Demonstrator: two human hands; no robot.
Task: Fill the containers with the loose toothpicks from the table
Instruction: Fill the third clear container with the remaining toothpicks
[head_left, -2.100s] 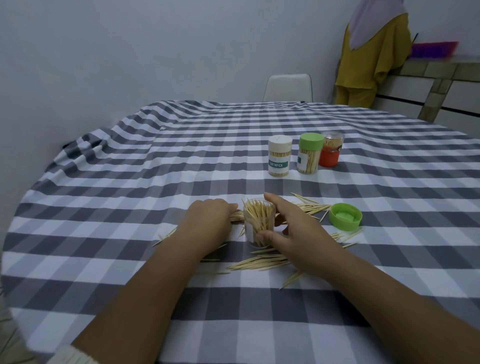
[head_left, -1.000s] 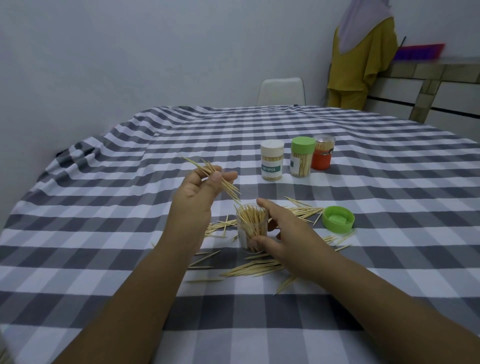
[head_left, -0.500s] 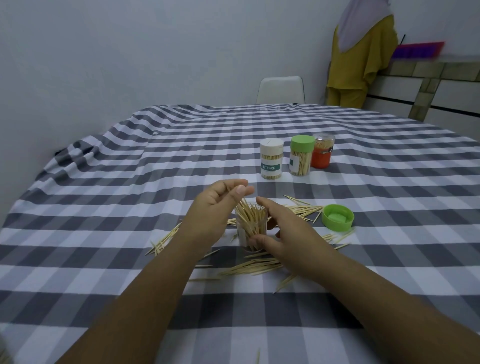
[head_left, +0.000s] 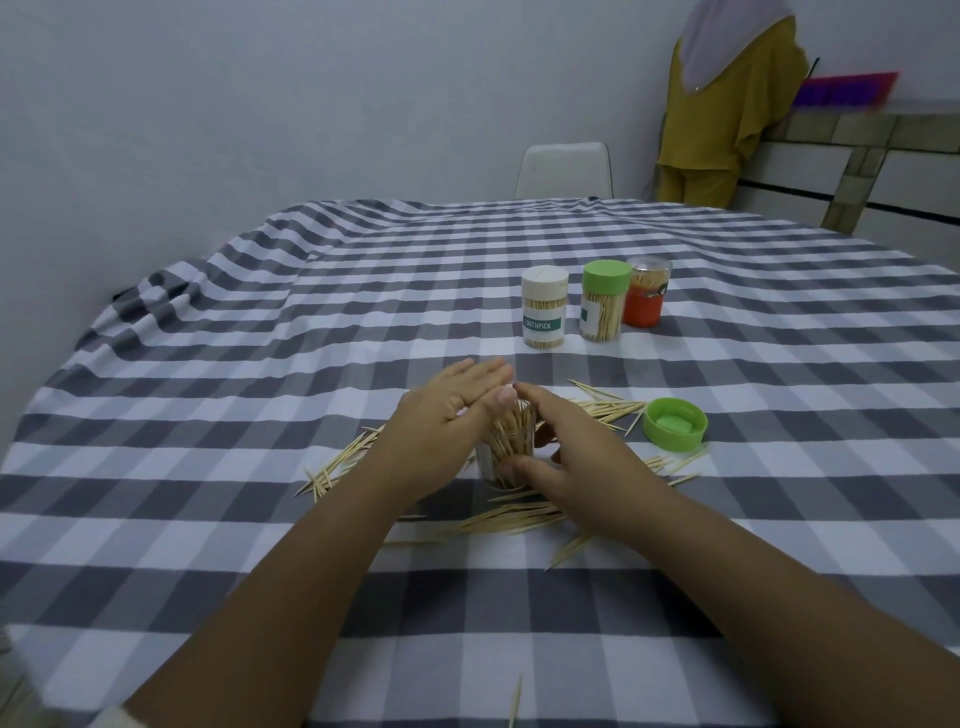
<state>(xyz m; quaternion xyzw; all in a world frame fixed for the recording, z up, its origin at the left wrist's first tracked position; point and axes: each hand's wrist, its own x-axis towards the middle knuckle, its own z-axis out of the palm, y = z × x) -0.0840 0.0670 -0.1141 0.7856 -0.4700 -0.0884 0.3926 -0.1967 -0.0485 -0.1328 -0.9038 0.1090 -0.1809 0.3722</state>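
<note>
A clear open container (head_left: 511, 447) packed with toothpicks stands on the checked tablecloth (head_left: 260, 364). My right hand (head_left: 576, 457) grips it from the right, thumb in front and fingers curled round the back. My left hand (head_left: 447, 415) lies flat over its mouth with straight fingers and presses on the toothpick tips. Loose toothpicks (head_left: 509, 522) are scattered around the container: a bundle in front, some at the left (head_left: 337, 462) and some behind at the right (head_left: 605, 408). The container's green lid (head_left: 675, 423) lies upside down to the right.
Three closed toothpick containers stand farther back: a white one (head_left: 544, 306), a green-lidded one (head_left: 603, 301) and an orange one (head_left: 647, 299). A single toothpick (head_left: 515, 701) lies near the front edge. A white chair (head_left: 565, 169) and a person in yellow (head_left: 727, 104) are beyond the table.
My left hand lifted a bunch of toothpicks, brought them down into the container, and now lies flat on top of it. My right hand kept hold of the container.
</note>
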